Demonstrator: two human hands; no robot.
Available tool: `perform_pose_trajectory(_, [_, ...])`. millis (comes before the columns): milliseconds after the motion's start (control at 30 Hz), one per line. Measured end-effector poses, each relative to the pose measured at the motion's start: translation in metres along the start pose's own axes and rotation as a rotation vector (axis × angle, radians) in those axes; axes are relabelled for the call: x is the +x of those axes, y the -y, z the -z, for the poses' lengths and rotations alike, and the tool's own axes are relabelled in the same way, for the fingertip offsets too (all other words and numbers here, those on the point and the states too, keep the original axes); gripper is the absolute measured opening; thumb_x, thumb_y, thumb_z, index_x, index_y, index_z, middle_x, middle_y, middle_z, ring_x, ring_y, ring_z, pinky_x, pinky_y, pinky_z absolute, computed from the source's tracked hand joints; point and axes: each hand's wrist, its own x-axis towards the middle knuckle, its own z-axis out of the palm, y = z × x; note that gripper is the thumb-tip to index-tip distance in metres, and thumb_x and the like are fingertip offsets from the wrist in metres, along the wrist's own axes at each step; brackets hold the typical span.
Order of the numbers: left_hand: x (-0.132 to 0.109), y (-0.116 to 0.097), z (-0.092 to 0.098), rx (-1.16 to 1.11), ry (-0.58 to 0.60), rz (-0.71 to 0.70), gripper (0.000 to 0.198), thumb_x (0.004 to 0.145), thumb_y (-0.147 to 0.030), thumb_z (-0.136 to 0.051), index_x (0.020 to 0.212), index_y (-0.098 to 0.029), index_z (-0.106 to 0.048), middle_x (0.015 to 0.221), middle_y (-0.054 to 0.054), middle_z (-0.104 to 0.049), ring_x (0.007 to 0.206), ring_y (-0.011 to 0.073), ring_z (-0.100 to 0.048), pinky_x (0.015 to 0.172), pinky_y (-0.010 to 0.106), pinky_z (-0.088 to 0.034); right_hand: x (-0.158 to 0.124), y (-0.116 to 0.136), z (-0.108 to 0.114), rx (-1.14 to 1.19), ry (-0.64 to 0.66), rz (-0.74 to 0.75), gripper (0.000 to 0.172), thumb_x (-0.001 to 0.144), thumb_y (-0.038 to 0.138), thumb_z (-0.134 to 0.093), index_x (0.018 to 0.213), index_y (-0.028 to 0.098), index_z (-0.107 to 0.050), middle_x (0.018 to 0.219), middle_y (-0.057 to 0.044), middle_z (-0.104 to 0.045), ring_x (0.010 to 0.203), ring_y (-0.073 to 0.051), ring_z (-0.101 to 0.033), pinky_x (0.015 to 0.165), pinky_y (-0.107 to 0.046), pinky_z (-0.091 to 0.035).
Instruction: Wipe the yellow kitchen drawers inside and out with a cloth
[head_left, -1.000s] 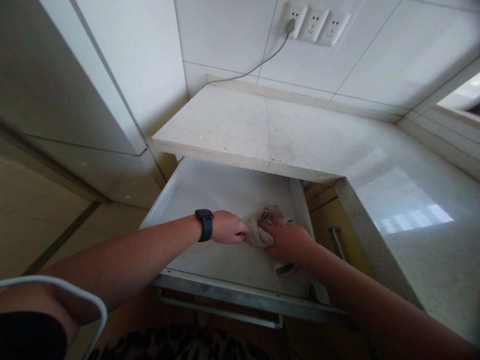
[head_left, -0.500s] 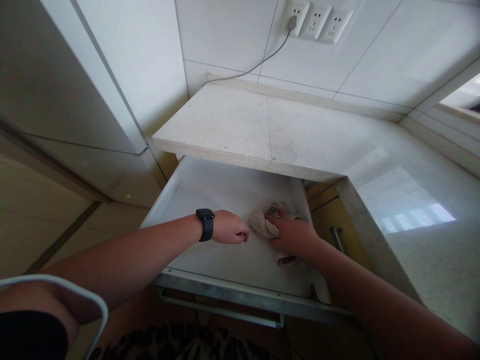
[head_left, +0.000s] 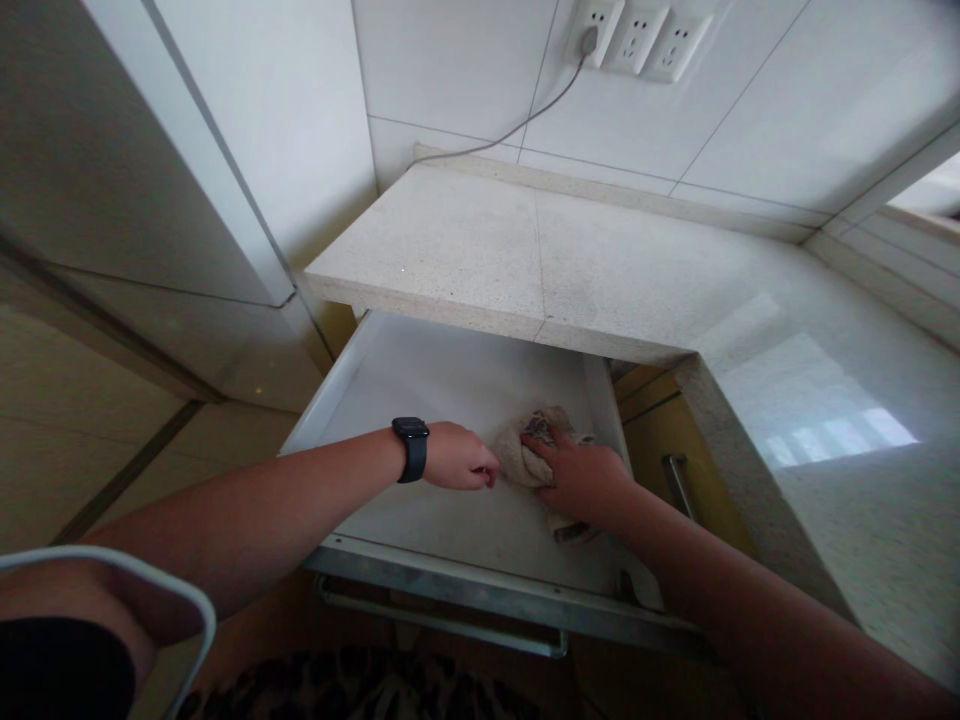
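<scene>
A crumpled beige cloth [head_left: 525,455] with a dark brown pattern lies in the right part of the white drawer [head_left: 420,520], which is pulled out. On top of it rests my right hand [head_left: 585,475], fingers spread over the folds and gripping the cloth against the drawer bottom. Just left of the cloth, my left hand [head_left: 459,458] hovers over the drawer with its fingers curled in and nothing visible in them. A black smartwatch [head_left: 411,447] is on the left wrist.
A pale stone countertop [head_left: 465,240] overhangs the drawer's back and continues down the right side. The drawer's metal handle [head_left: 450,622] runs along its front. A grey cord [head_left: 517,130] goes up to the wall sockets [head_left: 634,40]. Beside the drawer is another cabinet handle [head_left: 679,485].
My right hand and the cloth have shifted slightly to the left in the drawer. The left hand has stayed where it was.
</scene>
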Motion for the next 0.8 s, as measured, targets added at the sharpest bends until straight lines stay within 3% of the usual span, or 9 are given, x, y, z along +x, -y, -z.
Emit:
perform_pose_trajectory(167, [-0.001, -0.002, 0.002, -0.007, -0.006, 0.013, 0.031, 0.092, -0.031, -0.047, 0.106, -0.034, -0.075, 0.102, -0.002, -0.078, 0.089, 0.0179, -0.071, 0.07, 0.027, -0.046, 0.002, -0.005, 0.0, -0.011, -0.025, -0.039, 0.078, 0.084, 0.051, -0.058, 0.156, 0.033, -0.033, 0.153, -0.021, -0.04, 0.104, -0.041, -0.066, 0.08, -0.053, -0.051])
perform_pose_trajectory(433, [0.0, 0.0, 0.0, 0.011, -0.032, -0.015, 0.028, 0.091, -0.032, -0.048, 0.1, -0.033, -0.075, 0.1, 0.0, -0.079, 0.085, 0.0197, -0.071, 0.066, 0.028, -0.045, -0.011, 0.023, 0.002, 0.019, 0.006, 0.097, 0.081, 0.082, 0.047, -0.062, 0.156, 0.038, -0.03, 0.16, -0.021, -0.03, 0.109, -0.04, -0.065, 0.084, -0.052, -0.049])
perform_pose_trajectory(700, [0.0, 0.003, -0.005, -0.042, -0.039, -0.026, 0.029, 0.091, -0.031, -0.05, 0.103, -0.034, -0.075, 0.1, -0.001, -0.079, 0.086, 0.0186, -0.071, 0.069, 0.028, -0.046, 0.007, -0.013, 0.0, -0.012, -0.01, -0.097, 0.077, 0.086, 0.054, -0.054, 0.157, 0.036, -0.03, 0.153, -0.02, -0.041, 0.109, -0.041, -0.064, 0.082, -0.053, -0.05])
perform_pose_trajectory(800, [-0.001, 0.002, -0.004, -0.037, -0.043, -0.02, 0.029, 0.091, -0.031, -0.05, 0.103, -0.034, -0.075, 0.099, -0.001, -0.079, 0.085, 0.0185, -0.071, 0.068, 0.028, -0.046, 0.007, -0.015, -0.001, -0.017, -0.029, -0.116, 0.077, 0.086, 0.053, -0.054, 0.157, 0.034, -0.031, 0.151, -0.021, -0.043, 0.107, -0.041, -0.065, 0.081, -0.052, -0.05])
